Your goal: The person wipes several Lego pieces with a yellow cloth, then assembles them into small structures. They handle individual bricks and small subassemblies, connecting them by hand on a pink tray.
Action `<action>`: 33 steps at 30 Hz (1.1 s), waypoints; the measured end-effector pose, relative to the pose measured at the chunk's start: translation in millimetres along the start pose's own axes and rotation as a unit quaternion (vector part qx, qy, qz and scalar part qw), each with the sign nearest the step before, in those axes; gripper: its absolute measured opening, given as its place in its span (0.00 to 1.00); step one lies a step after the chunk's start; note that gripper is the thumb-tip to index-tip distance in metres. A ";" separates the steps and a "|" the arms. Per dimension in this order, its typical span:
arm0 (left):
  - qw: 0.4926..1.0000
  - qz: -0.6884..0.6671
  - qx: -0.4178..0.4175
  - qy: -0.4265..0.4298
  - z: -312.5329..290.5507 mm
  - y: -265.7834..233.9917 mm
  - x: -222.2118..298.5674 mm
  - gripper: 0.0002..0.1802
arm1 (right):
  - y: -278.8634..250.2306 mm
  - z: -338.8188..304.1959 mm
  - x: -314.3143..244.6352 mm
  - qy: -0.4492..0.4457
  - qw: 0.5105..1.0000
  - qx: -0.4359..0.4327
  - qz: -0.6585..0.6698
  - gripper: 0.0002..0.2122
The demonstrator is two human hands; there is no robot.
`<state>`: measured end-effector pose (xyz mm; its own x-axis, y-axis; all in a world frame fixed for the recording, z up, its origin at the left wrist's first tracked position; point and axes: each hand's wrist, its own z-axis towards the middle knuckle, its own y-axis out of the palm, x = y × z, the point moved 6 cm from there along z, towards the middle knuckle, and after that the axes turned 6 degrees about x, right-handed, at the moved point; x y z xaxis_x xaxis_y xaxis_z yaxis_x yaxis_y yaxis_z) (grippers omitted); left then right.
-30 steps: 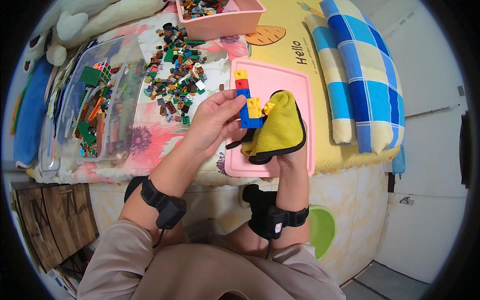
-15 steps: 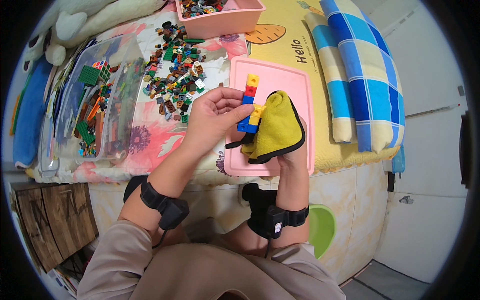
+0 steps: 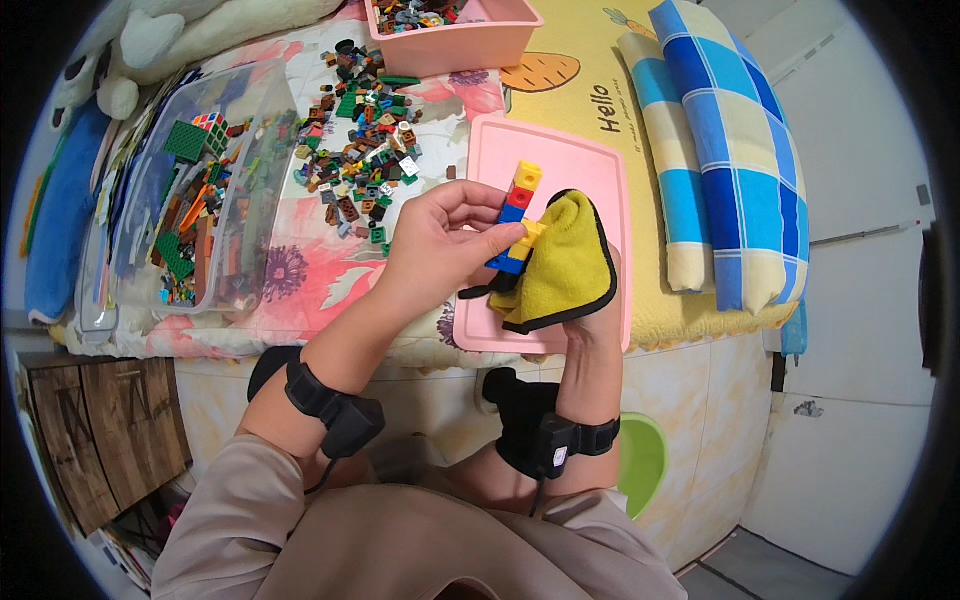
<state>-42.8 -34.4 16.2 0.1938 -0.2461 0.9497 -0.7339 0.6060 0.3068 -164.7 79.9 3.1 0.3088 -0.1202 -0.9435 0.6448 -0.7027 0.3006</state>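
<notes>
My left hand is closed, its thumb and fingers pinching a small figure of joined toy cubes in yellow, red and blue, which stands tilted. A yellow-green cloth with black edging lies over my right hand, whose fingers are mostly hidden beneath it. The cloth touches the right side of the cubes. Both hands are above a pink plastic lid or tray lying on the bed.
Loose building bricks are scattered beyond my left hand. A pink bin of bricks stands at the back, a clear box of bricks at left. Folded checked bedding lies right; a green basin stands on the floor below.
My left hand and the cubes have shifted slightly right, and the cubes now lean more to the right. The cloth still rests against them. My view has moved a little too.
</notes>
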 end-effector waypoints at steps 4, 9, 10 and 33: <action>1.000 -0.004 -0.019 -0.017 -4.7 0.4 1.6 0.16 | 0.1 2.9 -2.9 -0.040 0.999 -0.027 -0.022 0.15; 0.990 0.057 -0.051 0.119 -3.5 7.3 9.4 0.17 | -1.8 5.0 -9.9 -0.117 0.988 -0.035 -0.094 0.18; 0.990 0.039 -0.058 0.126 -4.5 8.5 9.4 0.18 | -2.2 5.2 -9.0 -0.119 0.988 -0.036 -0.097 0.19; 0.989 -0.097 0.001 -0.113 -1.5 -0.5 -15.7 0.16 | -5.0 5.8 -8.1 -0.160 0.959 -0.001 -0.233 0.18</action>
<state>-44.5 -29.8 1.2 0.1805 -0.5209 0.8343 -0.6982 0.5296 0.4817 -174.5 80.3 8.4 -0.2429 -0.0028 -0.9700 0.6623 -0.7311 -0.1638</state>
